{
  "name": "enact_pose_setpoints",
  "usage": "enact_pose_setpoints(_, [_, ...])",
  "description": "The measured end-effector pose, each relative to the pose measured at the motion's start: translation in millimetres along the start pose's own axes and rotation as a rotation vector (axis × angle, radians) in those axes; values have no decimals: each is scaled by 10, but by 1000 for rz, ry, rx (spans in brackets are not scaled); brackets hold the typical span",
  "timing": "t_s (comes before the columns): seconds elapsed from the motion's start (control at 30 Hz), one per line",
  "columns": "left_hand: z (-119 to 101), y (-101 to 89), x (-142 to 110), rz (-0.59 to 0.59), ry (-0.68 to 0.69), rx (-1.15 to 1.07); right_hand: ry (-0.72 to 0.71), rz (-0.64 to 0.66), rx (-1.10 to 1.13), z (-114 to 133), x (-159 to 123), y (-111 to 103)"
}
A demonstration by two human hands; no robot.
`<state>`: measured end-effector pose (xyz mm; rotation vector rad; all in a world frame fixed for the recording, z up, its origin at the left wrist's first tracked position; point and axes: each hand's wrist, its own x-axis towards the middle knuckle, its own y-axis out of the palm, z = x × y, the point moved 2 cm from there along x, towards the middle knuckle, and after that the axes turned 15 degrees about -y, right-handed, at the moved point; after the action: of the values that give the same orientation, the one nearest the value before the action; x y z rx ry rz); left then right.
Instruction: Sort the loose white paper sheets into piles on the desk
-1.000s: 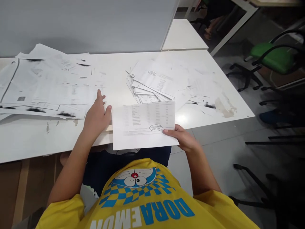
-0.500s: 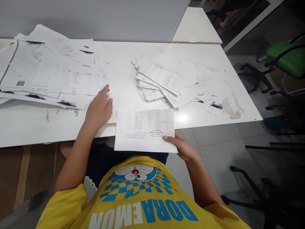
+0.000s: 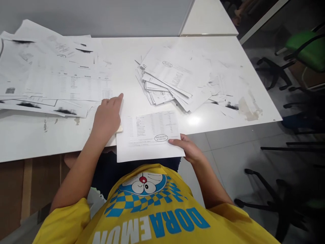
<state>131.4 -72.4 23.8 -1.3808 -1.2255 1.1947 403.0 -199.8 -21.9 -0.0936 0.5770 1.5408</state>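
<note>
Right grip at edge of printed sheet

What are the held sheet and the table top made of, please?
The sheet looks like plain matte paper: thin, white, printed. The table top seems smooth white laminate or painted board, glossy by its bright reflection; which one, I cannot tell.

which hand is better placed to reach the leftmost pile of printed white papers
Left, probably: the left hand is beside that pile, while the right hand grips a printed white paper sheet farther off.
</note>
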Motion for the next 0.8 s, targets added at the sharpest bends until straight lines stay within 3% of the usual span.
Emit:
enact_pose_setpoints(0.17, [-13, -4, 28, 10, 35, 43, -39, 3, -68, 50, -3, 39])
enact_pose_setpoints(0.27, [64, -22, 6, 35, 10, -35, -74, 131, -192, 188, -26, 28])
enact_pose_setpoints(0.37, [159, -13, -14, 48, -29, -153, -130, 222, -343, 416, -20, -124])
enact_pose_setpoints(0.43, [200, -1, -29, 49, -47, -223, -184, 137, -404, 594, 28, -289])
enact_pose_setpoints(0.53, [208, 4, -46, 51, -47, -254, -361, -151, -383, 835, 203, -498])
enact_pose_setpoints(0.63, [186, 3, -42, 60, -36, -248, -531, -425, -390, 922, 480, -576])
enact_pose_setpoints(0.8, [186, 27, -33, 82, -44, -254, -557, -594, -1016, 778, 830, -565])
